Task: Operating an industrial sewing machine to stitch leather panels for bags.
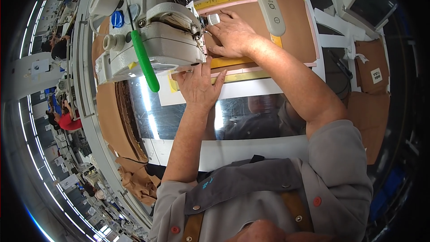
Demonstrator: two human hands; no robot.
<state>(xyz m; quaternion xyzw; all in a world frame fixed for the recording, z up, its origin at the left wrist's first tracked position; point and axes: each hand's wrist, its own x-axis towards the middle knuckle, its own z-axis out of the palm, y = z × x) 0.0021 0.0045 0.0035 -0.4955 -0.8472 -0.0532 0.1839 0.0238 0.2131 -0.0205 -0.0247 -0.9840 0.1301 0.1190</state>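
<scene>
At the left, a stack of brown sheets (114,121) is laid beside the shiny surface (166,117). A green-handled screwdriver (144,60) is leaned across the white sewing machine (175,47). Next to the machine, the left hand (199,87) is laid nearly flat, its fingers slightly parted and extended toward the machine, its thumb set out to the right; the fingertips are placed at the near edge of the work, close beside the machine's head. Whether anything is pinched beneath them cannot be told. Farther right and farther from the body, the right hand (234,36) is laid open, palm down, its fingers extended leftward and its thumb held apart; nothing is seen to be gripped.

The brown panel (293,22) is placed beneath the right hand, extended to the right of it and lying beyond the left fingertips. A yellow frame (224,1) with pink edging is set over it. The panel's left end is hidden by the machine; its visible part is stretched longest from left to right, slightly tilted, with the left side directed toward the machine. Above its right part, a white wand-shaped device (268,6) is held out.
</scene>
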